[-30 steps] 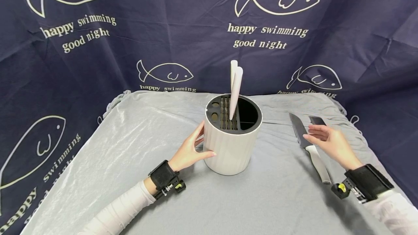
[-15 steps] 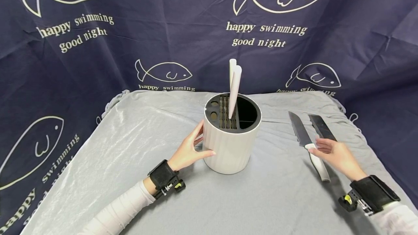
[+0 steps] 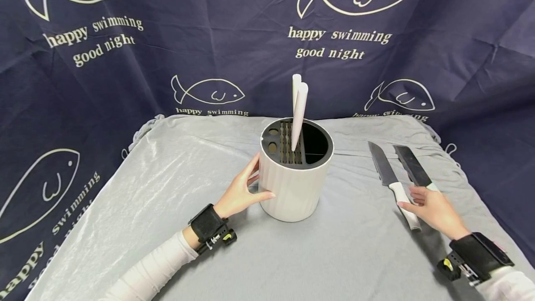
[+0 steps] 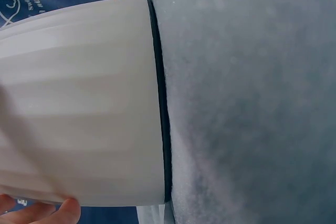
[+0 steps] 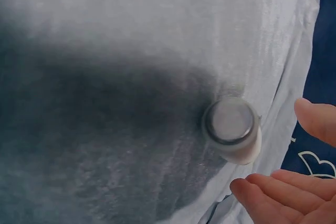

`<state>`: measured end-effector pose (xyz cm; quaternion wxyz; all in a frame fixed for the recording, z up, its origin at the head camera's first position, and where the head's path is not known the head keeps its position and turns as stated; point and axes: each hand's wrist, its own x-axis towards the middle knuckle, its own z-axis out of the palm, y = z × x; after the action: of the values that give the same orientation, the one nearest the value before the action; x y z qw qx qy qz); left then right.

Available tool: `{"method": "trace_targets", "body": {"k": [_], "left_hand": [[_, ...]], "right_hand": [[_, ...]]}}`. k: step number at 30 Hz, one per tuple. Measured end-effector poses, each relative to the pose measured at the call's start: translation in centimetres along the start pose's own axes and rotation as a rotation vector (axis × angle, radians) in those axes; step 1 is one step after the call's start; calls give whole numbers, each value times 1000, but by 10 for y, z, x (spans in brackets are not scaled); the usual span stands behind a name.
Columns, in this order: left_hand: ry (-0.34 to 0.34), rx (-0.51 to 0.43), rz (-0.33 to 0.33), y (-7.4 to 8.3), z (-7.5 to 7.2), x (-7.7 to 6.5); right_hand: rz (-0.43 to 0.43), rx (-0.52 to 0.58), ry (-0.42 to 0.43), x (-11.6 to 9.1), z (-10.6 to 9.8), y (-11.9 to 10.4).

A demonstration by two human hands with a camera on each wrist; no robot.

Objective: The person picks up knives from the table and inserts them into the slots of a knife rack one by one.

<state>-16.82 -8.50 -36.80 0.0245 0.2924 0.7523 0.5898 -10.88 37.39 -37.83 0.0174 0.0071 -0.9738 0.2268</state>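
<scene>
A ribbed white knife holder (image 3: 292, 194) with a black slotted top stands upright. Two slim pale handles (image 3: 299, 115) rise from its slots. My left hand (image 3: 238, 194) touches the holder's left side, thumb on the front; in the left wrist view its fingertips (image 4: 68, 208) meet the wall. To the right lie two knives: one (image 3: 383, 166) with a grey blade and white handle, and a second (image 3: 414, 164) with a broader dark blade. My right hand (image 3: 436, 208) is over the handles, thumb and fingers apart, hiding most of the second handle. A handle's butt (image 5: 231, 121) shows in the right wrist view.
Grey cloth (image 3: 355, 254) covers the table and is wrinkled at the right. A dark blue curtain (image 3: 234, 36) printed with fish and lettering hangs behind and at both sides. Camera straps (image 3: 480, 254) sit on both wrists.
My right hand has moved back toward the near right, from beside the blades to over the handles, uncovering the second blade. My left hand and the holder keep their place.
</scene>
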Motion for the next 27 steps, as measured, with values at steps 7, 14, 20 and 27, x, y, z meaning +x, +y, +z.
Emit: {"method": "trace_targets", "body": {"k": [7,14,20,27], "left_hand": [[1,11,-2,-16,0,3],[4,14,15,-34,0,5],[-1,17,19,-36,0,5],[0,18,21,-37,0,4]], "right_hand": [[-14,-96,9,-5,5,2],[-31,-105,-35,-7,12,3],[-19,-116,-28,-8,15,1],[7,-138,-12,-8,17,-3]]}}
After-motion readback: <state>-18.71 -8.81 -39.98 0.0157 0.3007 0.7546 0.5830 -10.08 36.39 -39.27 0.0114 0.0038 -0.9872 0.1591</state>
